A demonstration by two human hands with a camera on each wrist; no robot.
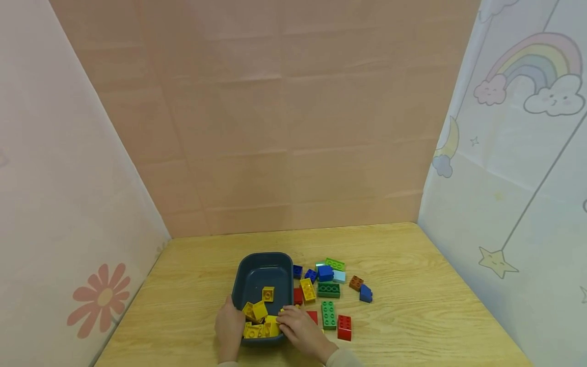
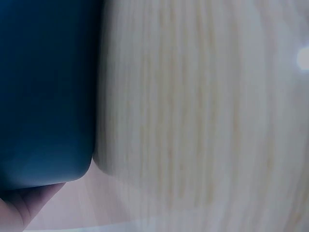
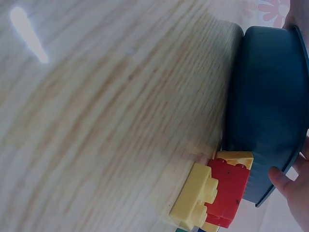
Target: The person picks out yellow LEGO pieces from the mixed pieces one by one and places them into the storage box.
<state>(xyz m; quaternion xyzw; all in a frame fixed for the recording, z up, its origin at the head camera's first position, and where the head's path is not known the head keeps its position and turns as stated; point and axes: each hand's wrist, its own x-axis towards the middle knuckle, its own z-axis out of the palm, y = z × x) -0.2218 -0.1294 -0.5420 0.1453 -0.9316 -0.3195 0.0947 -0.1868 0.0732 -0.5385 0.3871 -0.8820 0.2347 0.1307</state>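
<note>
A dark blue-green plastic tub [image 1: 262, 259] stands on the wooden table, yellow toy bricks [image 1: 260, 310] heaped mostly in its near end. My left hand [image 1: 230, 322] grips the tub's left side near the front. In the left wrist view, part of that hand [image 2: 13, 212] shows at the tub's end. My right hand [image 1: 303, 329] lies over the near right rim, with a bit of yellow brick beside its fingertips. The right wrist view shows this thumb [image 3: 281, 181] against the outer wall, other fingers up at the rim.
Right of the tub lie loose bricks: a green one [image 1: 328, 314], a red one [image 1: 344, 327], a dark green one [image 1: 328, 290], several blue ones [image 1: 325, 273] and a brown one [image 1: 356, 283]. A red brick [image 3: 228, 191] and yellow ones stand close beside the tub. Walls enclose the table.
</note>
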